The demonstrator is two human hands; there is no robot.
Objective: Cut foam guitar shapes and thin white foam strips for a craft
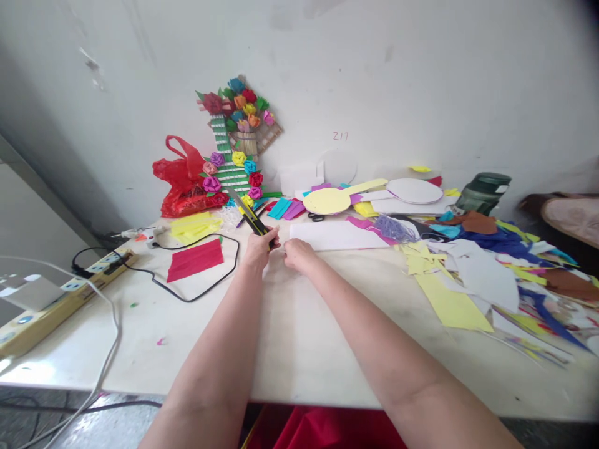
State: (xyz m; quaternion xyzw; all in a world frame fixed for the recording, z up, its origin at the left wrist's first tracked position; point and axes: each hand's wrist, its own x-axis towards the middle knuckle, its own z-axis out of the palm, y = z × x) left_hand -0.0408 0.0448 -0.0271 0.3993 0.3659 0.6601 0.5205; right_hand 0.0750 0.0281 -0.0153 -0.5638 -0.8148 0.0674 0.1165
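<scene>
My left hand [262,247] is closed around a long black-and-yellow utility knife [254,218], which points up and away to the left. Close beside it, my right hand [299,254] is closed with its fingertips curled under; what they pinch is hidden. A white paper strip [337,236] lies flat just beyond the right hand and reaches to the right. Behind the strip sit black-handled scissors [316,217] and a yellow paddle-shaped paper piece [327,201]. Left of my left hand lies a red crepe paper piece [195,260].
A paper-flower decoration [231,156] and a red plastic bag [187,181] stand against the wall. At left are a glue gun [148,234], its black cord and a power strip [75,288]. Paper scraps [486,274] and a green bottle [483,192] crowd the right.
</scene>
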